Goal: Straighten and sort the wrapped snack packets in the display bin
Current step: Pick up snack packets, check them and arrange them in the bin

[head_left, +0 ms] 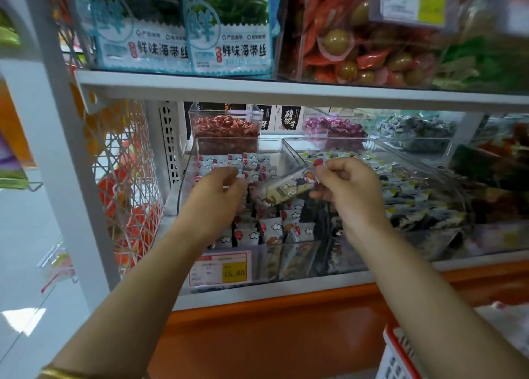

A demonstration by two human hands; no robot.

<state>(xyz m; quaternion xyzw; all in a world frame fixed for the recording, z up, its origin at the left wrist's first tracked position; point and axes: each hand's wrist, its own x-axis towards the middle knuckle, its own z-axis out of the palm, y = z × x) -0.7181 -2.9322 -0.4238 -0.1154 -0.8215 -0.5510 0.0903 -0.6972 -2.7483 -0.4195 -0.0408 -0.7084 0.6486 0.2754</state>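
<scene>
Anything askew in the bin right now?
Yes. One packet is held tilted above the rows, pinched by the right hand. The front packets in the bin lean at mixed angles; back rows lie neater.

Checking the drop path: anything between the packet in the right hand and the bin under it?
Nothing visible. The right hand pinches the packet over the open-topped bin; the left hand sits to its left.
</scene>
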